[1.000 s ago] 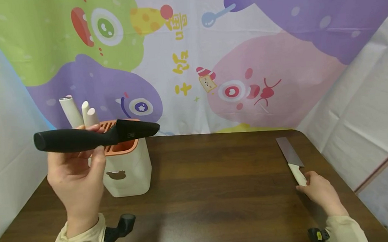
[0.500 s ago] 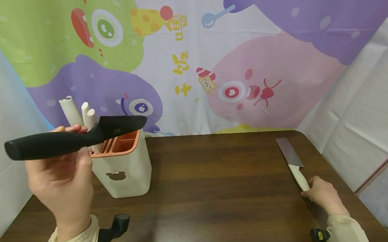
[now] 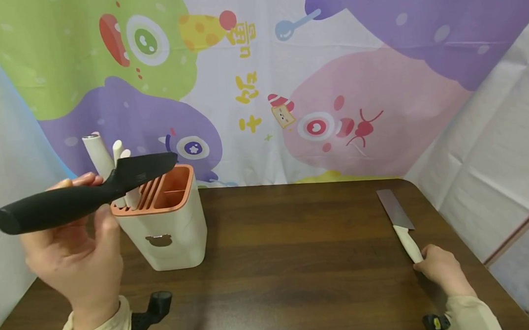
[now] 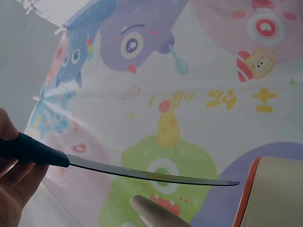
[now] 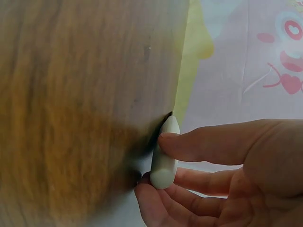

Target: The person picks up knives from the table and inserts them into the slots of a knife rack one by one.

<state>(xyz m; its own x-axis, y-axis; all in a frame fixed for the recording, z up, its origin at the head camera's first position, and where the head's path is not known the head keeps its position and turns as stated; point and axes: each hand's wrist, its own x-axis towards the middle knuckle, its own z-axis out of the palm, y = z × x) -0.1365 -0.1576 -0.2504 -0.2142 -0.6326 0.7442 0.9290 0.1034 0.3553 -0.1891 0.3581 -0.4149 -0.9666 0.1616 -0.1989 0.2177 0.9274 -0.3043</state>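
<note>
In the head view my left hand (image 3: 75, 262) grips a black knife (image 3: 49, 206) by its handle. Held up in the air, its blade points right, in front of the knife block's left part. The left wrist view shows the thin blade (image 4: 151, 176) edge-on, its tip near the block's orange rim. My right hand (image 3: 442, 268) pinches the rear of the white handle of a cleaver (image 3: 395, 208), whose broad grey blade points away from me over the right of the table. In the right wrist view thumb and fingers close round the white handle (image 5: 165, 163).
A cream knife block (image 3: 179, 237) with an orange slotted top stands at the left of the brown wooden table (image 3: 295, 262). Several white handles (image 3: 99, 155) rise from its slots. A printed cloth (image 3: 264, 155) hangs behind the table's far edge.
My left hand has carried the black knife leftward and slightly lower, uncovering more of the block's top. My right hand has slid back along the cleaver's handle toward its end; the cleaver has hardly moved.
</note>
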